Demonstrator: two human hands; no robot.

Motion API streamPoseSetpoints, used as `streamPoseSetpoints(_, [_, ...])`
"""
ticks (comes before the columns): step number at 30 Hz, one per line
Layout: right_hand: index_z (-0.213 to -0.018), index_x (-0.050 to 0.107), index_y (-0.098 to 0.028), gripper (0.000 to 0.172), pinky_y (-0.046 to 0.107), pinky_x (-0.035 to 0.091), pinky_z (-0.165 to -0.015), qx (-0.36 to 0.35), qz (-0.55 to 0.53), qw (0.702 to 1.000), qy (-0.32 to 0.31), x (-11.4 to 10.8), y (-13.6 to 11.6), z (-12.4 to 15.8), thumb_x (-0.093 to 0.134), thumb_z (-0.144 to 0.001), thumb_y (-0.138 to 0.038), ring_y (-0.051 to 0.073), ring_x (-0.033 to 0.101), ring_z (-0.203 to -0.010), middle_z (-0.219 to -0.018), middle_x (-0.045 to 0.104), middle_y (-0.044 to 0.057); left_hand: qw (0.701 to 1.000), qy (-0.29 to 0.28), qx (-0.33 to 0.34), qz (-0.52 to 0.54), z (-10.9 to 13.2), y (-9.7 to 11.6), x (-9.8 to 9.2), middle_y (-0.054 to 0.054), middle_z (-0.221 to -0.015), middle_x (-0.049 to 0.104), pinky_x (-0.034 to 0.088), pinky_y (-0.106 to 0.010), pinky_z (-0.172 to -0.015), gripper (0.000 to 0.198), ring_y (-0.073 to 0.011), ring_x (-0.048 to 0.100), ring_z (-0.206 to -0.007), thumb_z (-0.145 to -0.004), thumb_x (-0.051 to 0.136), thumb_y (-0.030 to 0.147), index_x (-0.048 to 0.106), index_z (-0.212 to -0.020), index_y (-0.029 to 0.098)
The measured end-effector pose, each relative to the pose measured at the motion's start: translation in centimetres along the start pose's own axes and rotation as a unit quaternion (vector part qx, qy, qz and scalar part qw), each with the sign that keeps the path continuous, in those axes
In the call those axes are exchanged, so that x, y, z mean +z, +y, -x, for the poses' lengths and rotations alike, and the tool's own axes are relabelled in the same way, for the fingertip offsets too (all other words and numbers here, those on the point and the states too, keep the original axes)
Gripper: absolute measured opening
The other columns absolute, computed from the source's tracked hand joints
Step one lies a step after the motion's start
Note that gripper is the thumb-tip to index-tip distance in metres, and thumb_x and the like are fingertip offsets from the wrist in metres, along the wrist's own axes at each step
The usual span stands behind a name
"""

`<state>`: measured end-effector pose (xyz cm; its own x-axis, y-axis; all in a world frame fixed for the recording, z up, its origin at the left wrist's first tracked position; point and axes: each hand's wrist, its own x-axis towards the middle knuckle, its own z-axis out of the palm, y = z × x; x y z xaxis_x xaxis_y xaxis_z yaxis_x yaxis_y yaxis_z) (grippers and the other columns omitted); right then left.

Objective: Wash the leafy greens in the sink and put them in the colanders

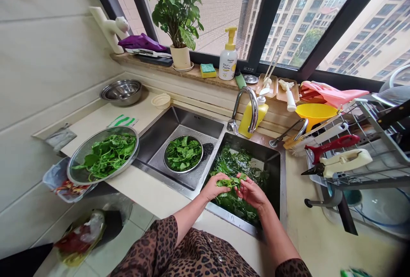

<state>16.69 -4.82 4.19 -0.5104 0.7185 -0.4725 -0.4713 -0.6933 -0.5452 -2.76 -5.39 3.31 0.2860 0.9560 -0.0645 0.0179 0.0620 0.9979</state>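
Note:
Both of my hands are over the right sink basin (283,183), holding a small bunch of leafy greens (229,182) between them. My left hand (214,187) has its fingers closed round the stems on the left side. With the fingertips of my right hand (252,192) I pinch the leafy end. Below, more greens (237,161) float in the water of this basin. A round metal strainer (165,163) full of picked leaves (183,154) sits in the left basin. On the counter at the left, a larger mesh colander (77,157) holds a heap of greens (109,153).
A curved faucet (251,97) rises behind the basins, with a yellow bottle (256,116) beside it. At the right stands a wire dish rack (381,140) with red-handled scissors (333,144). Metal bowls (121,92) are at the back left. A lined bin (64,178) hangs below the colander.

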Motion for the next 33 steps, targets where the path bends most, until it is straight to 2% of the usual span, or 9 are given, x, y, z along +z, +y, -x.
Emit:
streamPoseSetpoints(4, [-0.092, 0.057, -0.025, 0.024, 0.016, 0.042, -0.046, -0.007, -0.005, 0.999, 0.036, -1.1, 0.0, -0.3, 0.069, -0.071, -0.027, 0.012, 0.063, -0.063, -0.063, 0.059, -0.005, 0.999, 0.017, -0.016, 0.023, 0.0, -0.1, 0.1, -0.007, -0.091, 0.062, 0.038, -0.03, -0.087, 0.026, -0.0193, 0.056, -0.09, -0.068, 0.067, 0.036, 0.068, -0.079, 0.013])
streamPoseSetpoints(9, [-0.084, 0.058, -0.025, 0.022, 0.013, 0.037, -0.038, -0.025, -0.054, 0.991, 0.123, -3.1, -0.4, -0.4, 0.072, -0.067, -0.025, 0.007, 0.057, -0.054, -0.063, 0.059, -0.006, 0.982, 0.039, -0.115, 0.144, -0.1, -0.3, 0.4, -0.009, -0.091, 0.066, 0.042, -0.03, -0.081, 0.038, -0.0205, 0.06, -0.088, -0.07, 0.062, 0.039, 0.064, -0.098, 0.012])
streamPoseSetpoints(15, [-0.084, 0.058, -0.024, 0.024, 0.011, 0.035, -0.037, -0.05, -0.105, 0.988, 0.103, -3.5, -0.9, 0.1, 0.073, -0.066, -0.02, 0.004, 0.052, -0.051, -0.076, 0.062, -0.006, 0.979, 0.061, -0.114, 0.155, 0.0, -0.3, 0.4, -0.011, -0.084, 0.068, 0.044, -0.033, -0.081, 0.041, -0.023, 0.064, -0.085, -0.065, 0.068, 0.041, 0.063, -0.092, 0.01])
streamPoseSetpoints(19, [-0.081, 0.057, -0.024, 0.023, 0.012, 0.034, -0.036, -0.04, -0.124, 0.987, 0.094, -1.9, -0.2, -0.1, 0.073, -0.065, -0.021, 0.004, 0.05, -0.048, -0.071, 0.061, -0.006, 0.981, 0.039, -0.092, 0.165, 0.1, 0.1, 0.5, -0.011, -0.1, 0.065, 0.045, -0.032, -0.079, 0.039, -0.0188, 0.065, -0.078, -0.062, 0.072, 0.035, 0.06, -0.092, 0.013])
streamPoseSetpoints(25, [-0.093, 0.055, -0.025, 0.028, 0.02, 0.043, -0.051, -0.013, 0.062, 0.996, 0.057, -1.2, 1.9, -1.4, 0.068, -0.069, -0.031, 0.01, 0.059, -0.061, -0.077, 0.062, -0.001, 0.996, -0.017, -0.081, 0.024, 0.2, -0.4, 0.4, -0.006, -0.089, 0.066, 0.044, -0.027, -0.072, 0.035, -0.0162, 0.059, -0.076, -0.065, 0.068, 0.028, 0.063, -0.095, 0.012])
streamPoseSetpoints(27, [-0.093, 0.055, -0.023, 0.027, 0.023, 0.044, -0.053, -0.038, 0.247, 0.961, 0.119, -2.5, 1.7, -1.9, 0.063, -0.071, -0.036, 0.012, 0.059, -0.062, -0.075, 0.062, 0.0, 0.995, -0.019, -0.09, -0.036, 0.2, -1.0, 0.3, -0.005, -0.079, 0.065, 0.042, -0.026, -0.069, 0.025, -0.0156, 0.058, -0.071, -0.069, 0.062, 0.028, 0.065, -0.086, 0.01])
streamPoseSetpoints(29, [-0.089, 0.056, -0.022, 0.023, 0.026, 0.044, -0.054, -0.067, 0.428, 0.877, 0.207, -4.1, 0.9, -2.6, 0.056, -0.073, -0.038, 0.016, 0.06, -0.064, -0.069, 0.06, 0.001, 0.99, -0.032, -0.089, -0.106, 0.2, -1.4, 0.3, -0.003, -0.074, 0.065, 0.041, -0.026, -0.07, 0.02, -0.0161, 0.057, -0.072, -0.069, 0.061, 0.027, 0.066, -0.079, 0.011])
streamPoseSetpoints(31, [-0.086, 0.057, -0.021, 0.02, 0.03, 0.045, -0.061, -0.086, 0.529, 0.803, 0.26, -5.1, -0.2, -3.6, 0.054, -0.073, -0.035, 0.02, 0.061, -0.072, -0.071, 0.062, 0.002, 0.982, -0.056, -0.079, -0.164, 0.3, -1.5, 0.3, -0.002, -0.074, 0.065, 0.04, -0.025, -0.071, 0.018, -0.0168, 0.056, -0.074, -0.066, 0.063, 0.026, 0.067, -0.076, 0.012])
streamPoseSetpoints(33, [-0.089, 0.059, -0.022, 0.019, 0.033, 0.044, -0.073, -0.104, 0.564, 0.774, 0.268, -5.1, -0.9, -5.0, 0.055, -0.071, -0.029, 0.022, 0.059, -0.085, -0.082, 0.064, 0.005, 0.975, -0.084, -0.061, -0.194, 0.3, -1.3, 0.4, -0.002, -0.075, 0.065, 0.039, -0.024, -0.071, 0.019, -0.0166, 0.056, -0.074, -0.065, 0.065, 0.028, 0.067, -0.076, 0.013])
